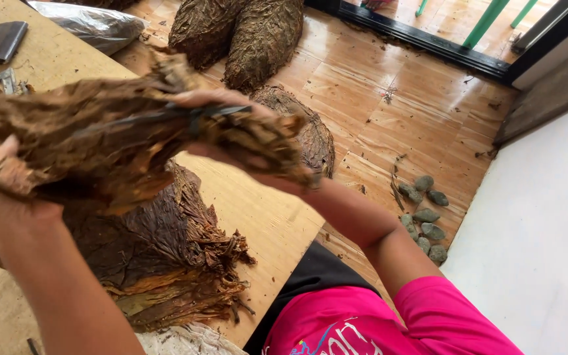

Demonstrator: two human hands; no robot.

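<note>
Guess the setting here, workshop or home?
Probably a small home-style workshop for sorting dried tobacco-like leaves. Both hands hold a dried leaf bundle over a wooden table, with big leaf bales on the wood-pattern floor.

Leaf bundle [119, 141]: dark brown, mottled tan. Leaf pile [165, 256], near: brown, paler frayed ends. Table [258, 217]: pale wood grain. Floor [389, 98]: reddish-brown planks. Stones [425, 217], right: grey-green. Sleeve [455, 315]: bright pink. Wall [547, 230], right: white. Door frame [428, 43], far: black.
</note>
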